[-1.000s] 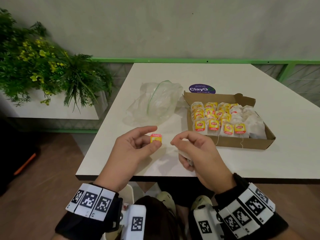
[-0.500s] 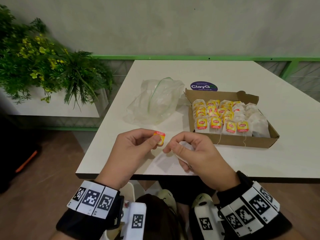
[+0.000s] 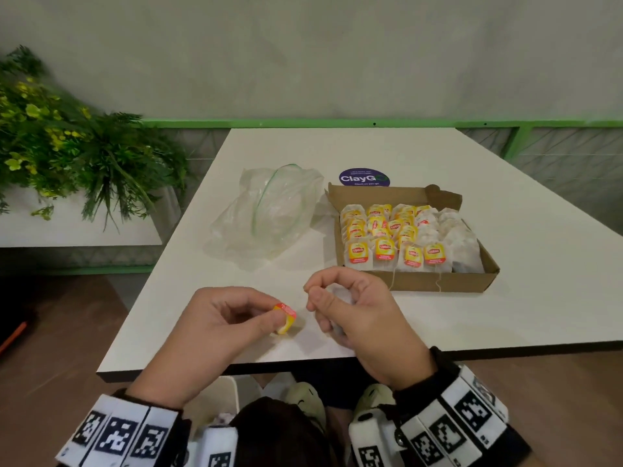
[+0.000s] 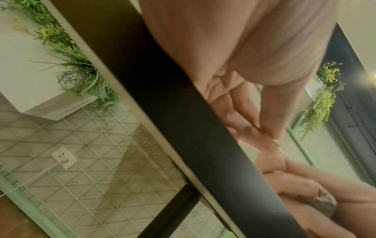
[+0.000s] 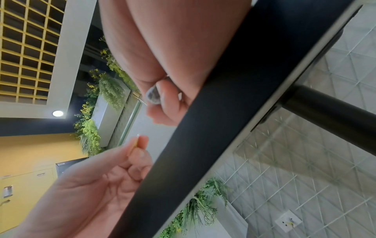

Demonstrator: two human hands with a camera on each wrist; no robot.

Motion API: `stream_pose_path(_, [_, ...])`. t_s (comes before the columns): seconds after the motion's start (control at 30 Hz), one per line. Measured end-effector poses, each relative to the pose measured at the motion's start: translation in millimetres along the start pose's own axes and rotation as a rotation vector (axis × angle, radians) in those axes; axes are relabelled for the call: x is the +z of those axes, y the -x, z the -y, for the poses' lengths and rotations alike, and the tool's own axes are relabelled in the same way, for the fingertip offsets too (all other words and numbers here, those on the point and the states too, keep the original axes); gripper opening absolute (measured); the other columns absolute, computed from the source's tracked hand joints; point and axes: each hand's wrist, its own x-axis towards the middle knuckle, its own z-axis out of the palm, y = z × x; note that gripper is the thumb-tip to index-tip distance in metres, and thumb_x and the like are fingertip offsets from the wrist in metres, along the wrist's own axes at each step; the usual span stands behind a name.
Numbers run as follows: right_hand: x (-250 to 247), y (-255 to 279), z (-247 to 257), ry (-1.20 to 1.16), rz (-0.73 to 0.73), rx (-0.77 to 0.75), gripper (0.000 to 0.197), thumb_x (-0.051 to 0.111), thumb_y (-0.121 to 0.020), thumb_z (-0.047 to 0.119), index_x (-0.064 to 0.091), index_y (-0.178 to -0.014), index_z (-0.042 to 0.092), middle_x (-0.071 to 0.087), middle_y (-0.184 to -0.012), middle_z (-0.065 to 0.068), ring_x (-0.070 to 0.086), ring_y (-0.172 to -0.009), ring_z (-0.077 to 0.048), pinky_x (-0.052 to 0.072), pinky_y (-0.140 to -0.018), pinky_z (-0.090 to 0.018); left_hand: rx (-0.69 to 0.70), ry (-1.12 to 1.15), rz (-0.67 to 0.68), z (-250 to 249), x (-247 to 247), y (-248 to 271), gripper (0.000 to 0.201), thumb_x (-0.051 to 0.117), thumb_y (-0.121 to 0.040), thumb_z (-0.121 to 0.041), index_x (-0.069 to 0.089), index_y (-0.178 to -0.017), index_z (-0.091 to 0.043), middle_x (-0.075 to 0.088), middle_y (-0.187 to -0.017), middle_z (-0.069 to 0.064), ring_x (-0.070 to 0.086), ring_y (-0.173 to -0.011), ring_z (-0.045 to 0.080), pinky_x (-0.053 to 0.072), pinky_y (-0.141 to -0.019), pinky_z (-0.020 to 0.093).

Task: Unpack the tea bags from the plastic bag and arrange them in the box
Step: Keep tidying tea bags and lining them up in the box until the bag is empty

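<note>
Tea bag in hand: your left hand (image 3: 232, 318) pinches its yellow-and-red tag (image 3: 286, 316) between thumb and fingertip, low over the near edge of the table (image 3: 539, 298). Your right hand (image 3: 357, 318) sits just beside it, fingers curled, thumb and forefinger closed as if on the string; the string itself is too thin to make out. A greyish pouch (image 5: 153, 95) shows tucked against the right palm in the right wrist view, so that hand looks to be holding the bag's body.

Box (image 3: 438, 283) lies forward and to the right of both hands, its long side running across the table, near wall facing you. Right hand is the nearer one. Rows of tagged tea bags (image 3: 384, 247) fill the left and middle; plain white ones are heaped on the right.

Plastic bag (image 3: 269, 214) lies left of the box, mouth open, apparently emptied, though crumpled film could hide something.

Judgement: this may be the last bag. The move ahead is a short carry forward-right over the near wall. Watch the dangling strings at the box front; two already hang over that wall.
</note>
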Motion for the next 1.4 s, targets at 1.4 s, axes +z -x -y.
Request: stream_pose_path(1.4, [-2,78,26,0.223,0.221,0.285,0.013,0.057,-0.101,0.015,0.055,-0.103,0.002,0.075,-0.095,-0.015,0.064,-0.071,-0.026,0.049,-0.062,-0.038,0.212,0.073,-0.542,-9,-11,-6,0.024,0.078,-0.087,-0.009,0.079,-0.100,-0.029,0.079,-0.097,-0.007,0.069,-0.089,0.005,0.052,-0.081,0.016])
